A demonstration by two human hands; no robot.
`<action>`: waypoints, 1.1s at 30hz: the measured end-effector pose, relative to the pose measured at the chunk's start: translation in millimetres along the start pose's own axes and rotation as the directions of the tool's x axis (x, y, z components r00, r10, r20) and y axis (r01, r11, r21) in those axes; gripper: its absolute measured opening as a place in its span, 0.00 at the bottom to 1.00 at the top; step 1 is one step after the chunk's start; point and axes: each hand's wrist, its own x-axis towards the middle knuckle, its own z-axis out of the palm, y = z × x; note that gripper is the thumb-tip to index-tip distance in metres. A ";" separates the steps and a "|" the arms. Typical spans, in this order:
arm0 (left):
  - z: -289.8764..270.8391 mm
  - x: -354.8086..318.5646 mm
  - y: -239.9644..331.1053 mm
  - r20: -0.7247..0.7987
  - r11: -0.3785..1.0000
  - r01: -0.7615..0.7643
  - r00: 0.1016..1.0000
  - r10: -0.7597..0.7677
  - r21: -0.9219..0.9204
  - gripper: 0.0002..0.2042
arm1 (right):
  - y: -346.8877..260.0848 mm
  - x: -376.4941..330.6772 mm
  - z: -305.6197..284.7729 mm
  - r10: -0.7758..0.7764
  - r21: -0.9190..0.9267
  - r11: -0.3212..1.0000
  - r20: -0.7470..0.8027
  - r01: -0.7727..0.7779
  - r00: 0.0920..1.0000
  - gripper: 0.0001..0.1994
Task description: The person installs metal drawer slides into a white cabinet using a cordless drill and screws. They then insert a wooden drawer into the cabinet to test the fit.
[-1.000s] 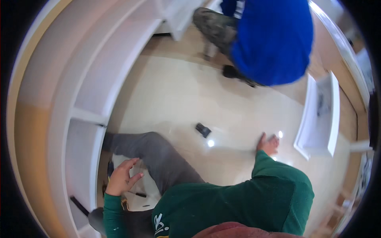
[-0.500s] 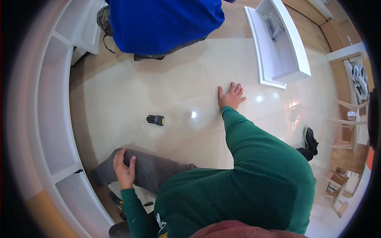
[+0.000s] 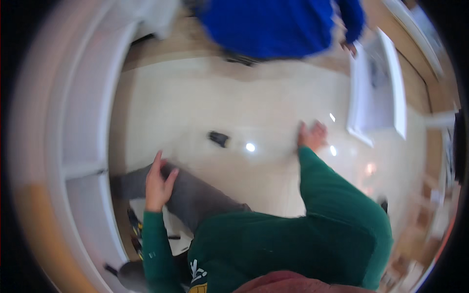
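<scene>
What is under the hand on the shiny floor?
The right hand lies open and flat on the pale glossy floor. Only floor shows around it. Anything beneath the palm is covered. The small dark object lies apart, to its left.

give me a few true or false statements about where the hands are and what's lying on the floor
1. The right hand lies flat on the glossy cream floor. True.
2. The left hand holds the small dark block-shaped object. False: that object lies alone on the floor, apart from both hands, and the left hand rests on the grey trouser leg.
3. Both forearms wear dark green sleeves. True.
4. The person in the blue top is touching the right hand. False: that person is at the far edge of the floor, well apart from it.
5. The white flat panel with a raised rim lies to the left of the left hand. False: it lies at the right, beyond the right hand.
</scene>
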 end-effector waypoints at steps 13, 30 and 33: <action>-132.9 263.4 87.4 -0.139 0.928 0.113 0.988 -0.067 0.354 0.41 | -31.6 -16.7 -22.5 0.058 -0.106 0.993 0.044 -0.053 0.997 0.42; -224.0 -107.8 -41.9 0.305 0.924 0.372 0.874 -0.379 0.083 0.34 | -23.8 -13.5 -14.4 0.077 -0.143 0.987 0.002 -0.076 0.997 0.42; -236.9 -167.2 -70.3 0.247 0.846 0.529 0.813 -0.528 0.066 0.34 | -23.7 -14.7 -16.1 0.076 -0.139 0.988 0.013 -0.073 0.997 0.42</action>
